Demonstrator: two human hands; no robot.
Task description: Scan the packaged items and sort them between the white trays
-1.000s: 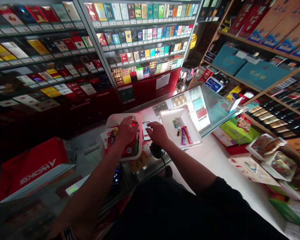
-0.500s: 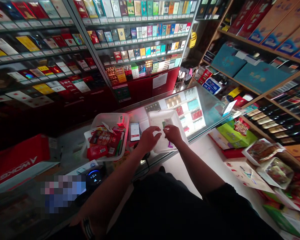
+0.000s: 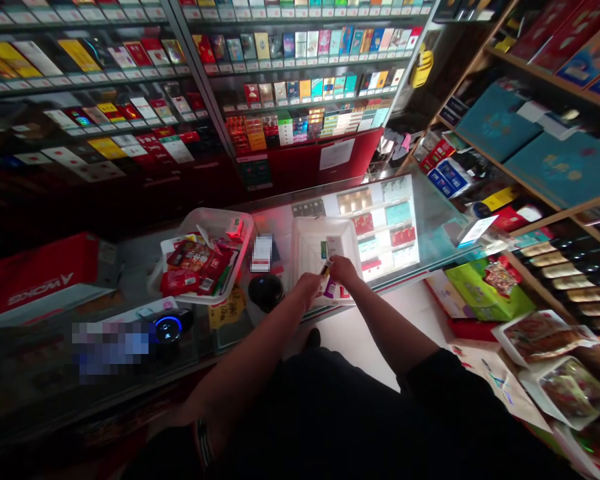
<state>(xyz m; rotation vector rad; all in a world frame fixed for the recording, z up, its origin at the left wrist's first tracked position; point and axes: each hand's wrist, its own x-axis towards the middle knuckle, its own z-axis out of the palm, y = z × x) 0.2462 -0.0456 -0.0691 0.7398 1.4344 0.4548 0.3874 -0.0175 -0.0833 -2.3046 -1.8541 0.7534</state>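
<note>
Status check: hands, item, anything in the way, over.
Left hand, right hand: together at small item, each one's grip unclear. Item over white tray. Purple packet close by, not visibly blocking.

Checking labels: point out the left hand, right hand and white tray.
Left hand (image 3: 309,286): head view, middle of the hand.
Right hand (image 3: 343,270): head view, middle of the hand.
White tray (image 3: 307,252): head view, bare inner bottom.

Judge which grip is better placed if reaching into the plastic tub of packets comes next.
Probably the left grip: it lies nearer the plastic tub, while the right grip is farther off, at the white tray. Both grips, though, appear to hold a small dark-and-yellow item.
</note>
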